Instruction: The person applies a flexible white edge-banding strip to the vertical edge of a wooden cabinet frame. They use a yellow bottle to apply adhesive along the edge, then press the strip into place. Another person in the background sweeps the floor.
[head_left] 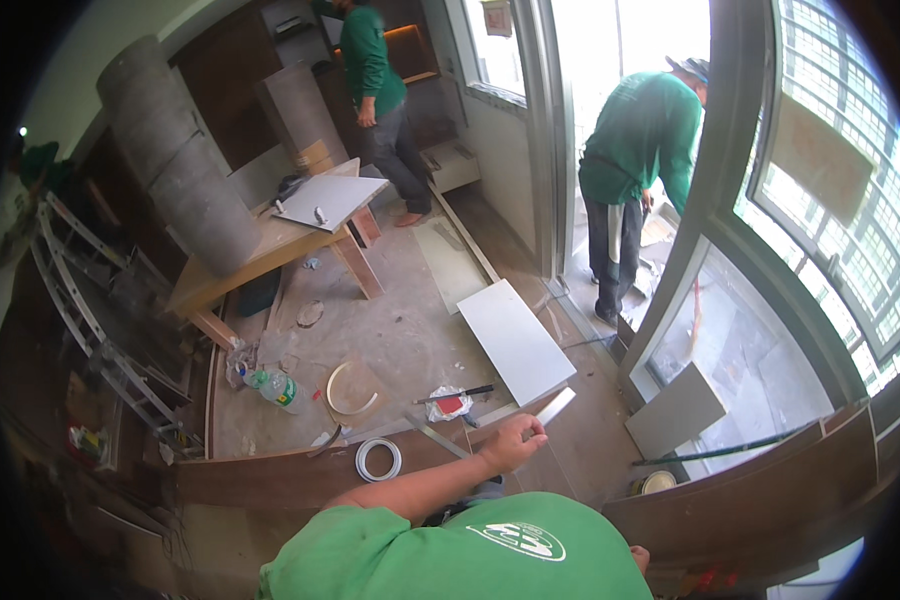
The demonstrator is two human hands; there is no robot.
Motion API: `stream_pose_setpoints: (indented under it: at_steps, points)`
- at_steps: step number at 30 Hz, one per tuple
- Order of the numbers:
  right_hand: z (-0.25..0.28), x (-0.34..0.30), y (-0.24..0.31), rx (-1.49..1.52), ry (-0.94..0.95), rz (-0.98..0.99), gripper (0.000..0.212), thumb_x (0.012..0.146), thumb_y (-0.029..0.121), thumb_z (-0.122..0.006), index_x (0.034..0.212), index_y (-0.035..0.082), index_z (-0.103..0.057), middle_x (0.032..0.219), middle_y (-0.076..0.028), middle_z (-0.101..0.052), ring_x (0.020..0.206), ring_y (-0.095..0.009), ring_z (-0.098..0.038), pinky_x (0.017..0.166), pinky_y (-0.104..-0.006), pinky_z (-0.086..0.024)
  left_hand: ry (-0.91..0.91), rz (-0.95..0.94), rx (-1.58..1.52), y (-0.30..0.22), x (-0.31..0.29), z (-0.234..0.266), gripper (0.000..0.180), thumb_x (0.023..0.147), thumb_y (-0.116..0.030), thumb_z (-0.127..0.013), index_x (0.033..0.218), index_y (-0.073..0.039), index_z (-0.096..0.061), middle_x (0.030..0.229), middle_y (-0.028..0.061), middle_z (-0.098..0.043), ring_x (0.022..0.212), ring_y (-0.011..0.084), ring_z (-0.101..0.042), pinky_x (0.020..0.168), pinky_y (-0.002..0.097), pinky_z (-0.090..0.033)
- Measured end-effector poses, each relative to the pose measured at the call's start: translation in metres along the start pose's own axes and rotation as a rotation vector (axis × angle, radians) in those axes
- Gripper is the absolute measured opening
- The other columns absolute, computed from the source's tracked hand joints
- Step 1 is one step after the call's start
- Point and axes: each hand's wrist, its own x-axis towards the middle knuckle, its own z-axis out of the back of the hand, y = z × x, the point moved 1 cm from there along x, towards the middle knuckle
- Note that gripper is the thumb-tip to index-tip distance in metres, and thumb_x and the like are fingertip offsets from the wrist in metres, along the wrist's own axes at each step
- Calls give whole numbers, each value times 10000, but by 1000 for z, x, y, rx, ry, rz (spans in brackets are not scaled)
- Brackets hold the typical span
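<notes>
**Renovation Floor, Head View: One White Strip in Hand**

Item, principal: one narrow white strip, short, flat and straight, at the left hand, over the near floor. From where I stand, it projects from the fingertips toward the far right, its long axis slanting that way, the white floor panel just beyond its tip. The left hand is the nearer; its thumb and fingers are drawn narrow and appear to pinch the strip's near end.

Item: one right hand, mostly hidden at the near right of the green shirt; whether its fingers grip anything, I cannot tell.

Counted, near floor: one white tape roll, lying flat left of the left hand; one thin grey strip, angled between roll and hand; one pale curved band, farther left; one green-tinted plastic bottle, on its side, left again.

Counted, farther off: one wooden table bearing one white board; one ladder, far left; two co-workers in green plainly seen, one by the table, one beyond the door frame.
</notes>
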Motion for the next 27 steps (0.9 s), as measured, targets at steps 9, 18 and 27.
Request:
stream_pose_setpoints:
  at_steps: [9, 18, 27]
  points:
    - [-11, -57, 316, 120, 294, 398, 275, 948, 193, -643, 759, 2, -585, 542, -26, -512, 445, -135, -491, 467, -299, -437, -95, -73, -119, -41, -4, 13, 205, 944, -232, -654, 1011, -39, -633, 932, 75, -638, 894, 180, -611, 829, 305, -478]
    - [5, -70, 344, 261, 525, 306, 217, 945, 185, -670, 888, -6, -584, 702, -78, -616, 548, -143, -603, 508, -300, -511, -36, 6, -304, -61, -13, 18, 194, 1006, -240, -597, 992, -47, -616, 811, -15, -536, 701, 66, -508, 646, 258, -448]
    - [17, -123, 408, 802, 690, 398, 398, 1010, 316, -564, 1248, 1, -515, 1099, -138, -649, 992, -242, -665, 806, -393, -574, 318, -320, -327, -114, 4, -23, 287, 1043, -284, -510, 946, -19, -567, 814, 87, -513, 774, 201, -510, 738, 342, -447]
